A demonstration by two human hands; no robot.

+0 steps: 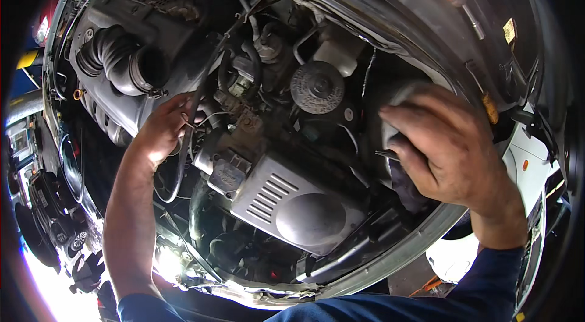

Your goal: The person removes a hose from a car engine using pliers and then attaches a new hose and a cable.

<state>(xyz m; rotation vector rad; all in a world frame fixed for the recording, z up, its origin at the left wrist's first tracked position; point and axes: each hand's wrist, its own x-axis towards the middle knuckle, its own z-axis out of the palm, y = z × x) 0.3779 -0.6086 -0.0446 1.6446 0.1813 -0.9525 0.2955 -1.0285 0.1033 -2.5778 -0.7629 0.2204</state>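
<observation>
My left hand (161,130) reaches into the engine bay with its fingers curled in beside a thin black hose (180,173) and a pale wire (214,116). What those fingers grip is hidden. A ribbed black air intake hose (116,63) with an open round end lies just beyond that hand. Over the right side of the bay, my right hand (448,142) is closed, thumb against fingers. A small dark pointed tip (385,153) sticks out by the thumb; the rest of it is covered by the hand.
A grey slotted air filter housing (292,200) sits between my arms. Behind it are a round black cap (317,87) and a whitish reservoir (339,51). The engine cover (137,23) is at the far left. The car's front edge (390,261) curves close to my body.
</observation>
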